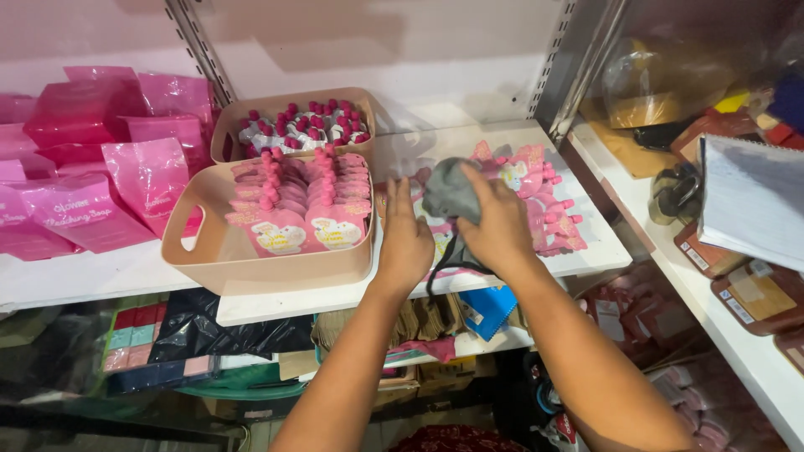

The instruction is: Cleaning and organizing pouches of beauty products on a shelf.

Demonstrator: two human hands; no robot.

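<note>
Grey cloth [450, 194] bunched up, on top of clear plastic tray [586, 238] of pink spouted pouches [548, 197], white shelf [126, 272] beneath. Right hand [496, 224] over the cloth, fingers curled round it, gripping. Dark strap [452, 259] trailing below that hand. Left hand [406, 238] just beside, flat, fingers straight and together, pressed on the tray's near edge, holding nothing. To the left, beige handled basket [209, 251] packed with upright pink pouches; behind it a second beige basket [243, 113] of pouches with dark pink caps. Farther left, stack of pink foil bags [109, 159]. Lower shelf: black plastic bag [218, 331], blue packet [488, 308]. Right side, spiral notebook [749, 201] over brown boxes [754, 293]
</note>
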